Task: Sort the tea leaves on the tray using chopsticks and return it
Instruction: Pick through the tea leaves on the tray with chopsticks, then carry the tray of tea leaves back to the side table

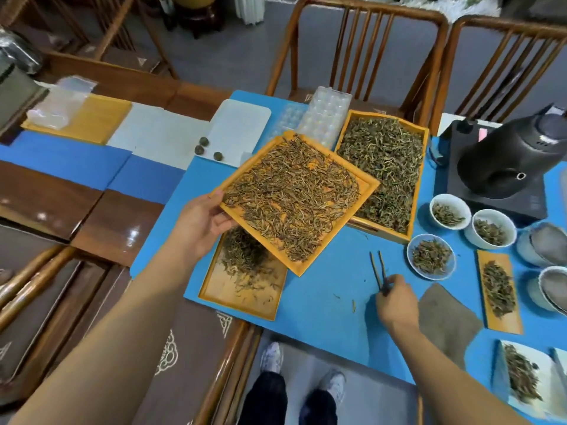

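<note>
My left hand (201, 223) grips the left corner of a yellow tray (369, 183) spread with brown tea leaves (291, 197), holding it lifted and turned diagonally above the blue mat (325, 308). My right hand (397, 302) pinches a pair of dark chopsticks (378, 269) near their lower ends; their tips point away from me over the mat. Under the lifted tray lies a second wooden tray (224, 297) with a small heap of tea at its far end. A third, deeper tray (425, 167) full of greener leaves sits behind, on the right.
Three white bowls of tea (431, 256) stand right of the chopsticks, beside a narrow wooden scoop of leaves (498, 289) and a grey cloth (445, 320). A black kettle on its base (503, 167) is far right. Clear plastic moulds (325, 115) and three tea balls (204, 147) lie behind. Wooden chairs (362, 41) stand beyond.
</note>
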